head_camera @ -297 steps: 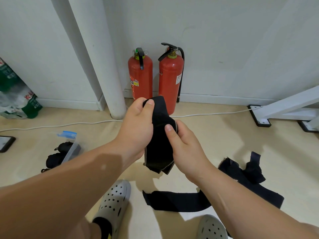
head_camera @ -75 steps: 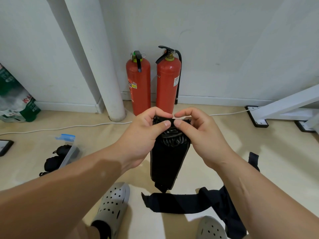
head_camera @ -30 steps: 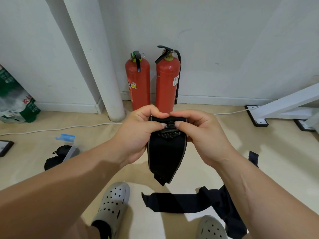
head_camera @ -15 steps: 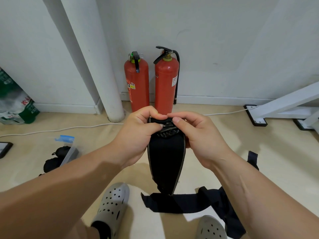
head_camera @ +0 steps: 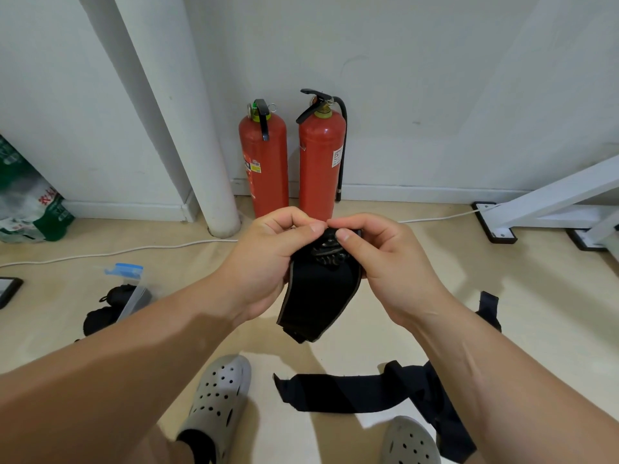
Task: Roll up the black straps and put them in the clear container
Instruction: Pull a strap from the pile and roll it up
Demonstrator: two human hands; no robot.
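Observation:
A wide black strap (head_camera: pixel 318 296) hangs in the air in front of me, its top end rolled into a small coil. My left hand (head_camera: pixel 268 259) and my right hand (head_camera: pixel 382 259) both pinch that coil between thumb and fingers, and the loose tail curls under below them. More black straps (head_camera: pixel 351 391) lie flat and tangled on the floor between my feet and off to the right. The clear container (head_camera: pixel 132 293) with a blue clip lies on the floor at the left, with rolled black straps inside it.
Two red fire extinguishers (head_camera: pixel 291 162) stand against the wall beside a white pipe (head_camera: pixel 187 128). A white cable (head_camera: pixel 117 251) runs along the floor. White frame legs (head_camera: pixel 552 202) are at the right. My grey clogs (head_camera: pixel 217 400) are at the bottom.
The hanging tail has shortened and lifted off the floor strap as both hands wound more of it into the coil. Earlier the strap was held loosely bunched.

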